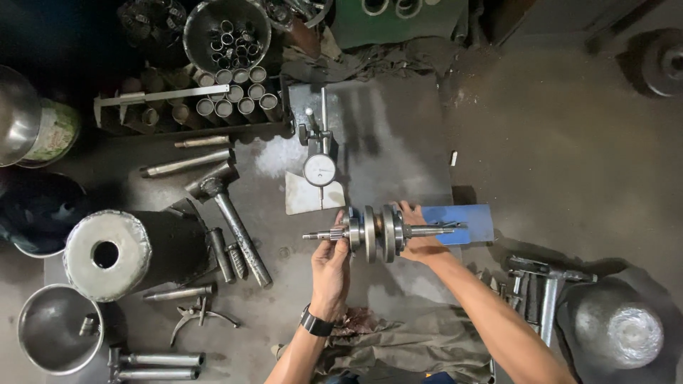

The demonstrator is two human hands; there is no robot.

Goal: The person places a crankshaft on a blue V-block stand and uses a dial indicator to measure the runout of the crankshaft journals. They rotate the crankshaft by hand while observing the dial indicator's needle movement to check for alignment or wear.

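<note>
Where tools lie, grimy steel workbench [398, 128], concrete floor [569, 142].

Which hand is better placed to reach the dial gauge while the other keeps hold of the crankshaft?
Probably the left hand. It grips the crankshaft at its left end, just below the dial gauge. The right hand holds the far end by the blue block.

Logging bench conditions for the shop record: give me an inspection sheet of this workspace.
Surface: dark metal bench, stained.
Job's things: crankshaft assembly held level in both hands, below a dial gauge.
Clutter: hammer, rods, bushings in a tray, caliper, rag, hollow cylinder.
Grippers: left hand and right hand grip the assembly.
Cables: nothing seen.
Surroundings: metal bowls, concrete floor.
</note>
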